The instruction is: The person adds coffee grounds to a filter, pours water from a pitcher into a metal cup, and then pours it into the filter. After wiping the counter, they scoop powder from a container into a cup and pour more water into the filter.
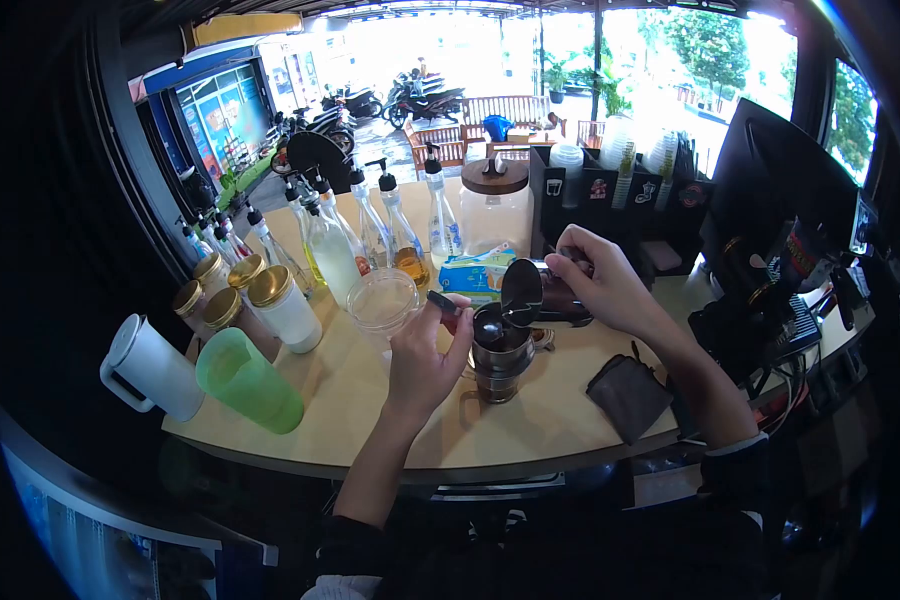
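My right hand point(598, 278) is closed around a dark metal pitcher point(560, 300), tipped to the left with its mouth at the rim of a dark cup-shaped vessel point(505, 352). That vessel sits over a brown-tinted glass base point(497, 387) on the counter. My left hand point(428, 350) pinches a dark handle that looks like a spoon's point(444, 301), just left of the vessel. A rounded shiny shape, like the spoon's bowl, shows inside the vessel's mouth. Beyond my left hand stands a clear plastic cup point(382, 300).
Pump bottles point(407, 240), gold-lidded jars point(285, 305), a green pitcher point(250, 380) and a white pitcher point(150, 365) crowd the left. A tissue pack point(475, 272) and wooden-lidded jar point(496, 210) stand behind. On the right lie a dark cloth point(630, 392) and a monitor point(785, 185).
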Demonstrator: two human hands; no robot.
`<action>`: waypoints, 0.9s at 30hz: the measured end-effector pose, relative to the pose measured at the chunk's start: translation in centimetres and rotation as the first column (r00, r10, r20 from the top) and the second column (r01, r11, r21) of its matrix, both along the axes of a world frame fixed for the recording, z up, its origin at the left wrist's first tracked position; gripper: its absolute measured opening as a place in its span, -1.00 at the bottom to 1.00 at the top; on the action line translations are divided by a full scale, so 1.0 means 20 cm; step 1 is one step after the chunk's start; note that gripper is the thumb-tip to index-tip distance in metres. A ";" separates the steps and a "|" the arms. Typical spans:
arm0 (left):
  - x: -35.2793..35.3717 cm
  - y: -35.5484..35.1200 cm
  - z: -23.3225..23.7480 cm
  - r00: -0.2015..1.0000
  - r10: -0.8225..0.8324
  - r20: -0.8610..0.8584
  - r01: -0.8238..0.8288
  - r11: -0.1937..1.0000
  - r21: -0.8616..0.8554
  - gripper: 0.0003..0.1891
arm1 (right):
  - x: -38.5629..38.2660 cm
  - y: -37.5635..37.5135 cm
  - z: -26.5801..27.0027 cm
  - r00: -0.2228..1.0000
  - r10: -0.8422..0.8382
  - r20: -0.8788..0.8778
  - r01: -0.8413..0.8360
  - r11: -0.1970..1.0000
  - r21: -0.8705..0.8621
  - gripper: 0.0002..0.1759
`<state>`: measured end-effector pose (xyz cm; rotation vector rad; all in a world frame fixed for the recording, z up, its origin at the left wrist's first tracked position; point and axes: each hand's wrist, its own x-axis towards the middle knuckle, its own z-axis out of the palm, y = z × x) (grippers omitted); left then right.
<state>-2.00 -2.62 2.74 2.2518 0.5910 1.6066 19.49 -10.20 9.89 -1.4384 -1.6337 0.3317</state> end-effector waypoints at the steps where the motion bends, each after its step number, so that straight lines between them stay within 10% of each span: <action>1: 0.00 0.00 0.00 1.000 -0.002 0.001 0.002 1.000 -0.011 -0.89 | 0.00 0.00 0.00 1.000 -0.001 0.012 0.001 1.000 0.007 -0.77; 27: -0.01 0.01 -0.01 0.999 0.043 0.001 -0.043 0.998 0.036 -0.90 | -0.04 0.04 0.01 0.997 -0.070 0.046 0.067 0.996 0.057 -0.72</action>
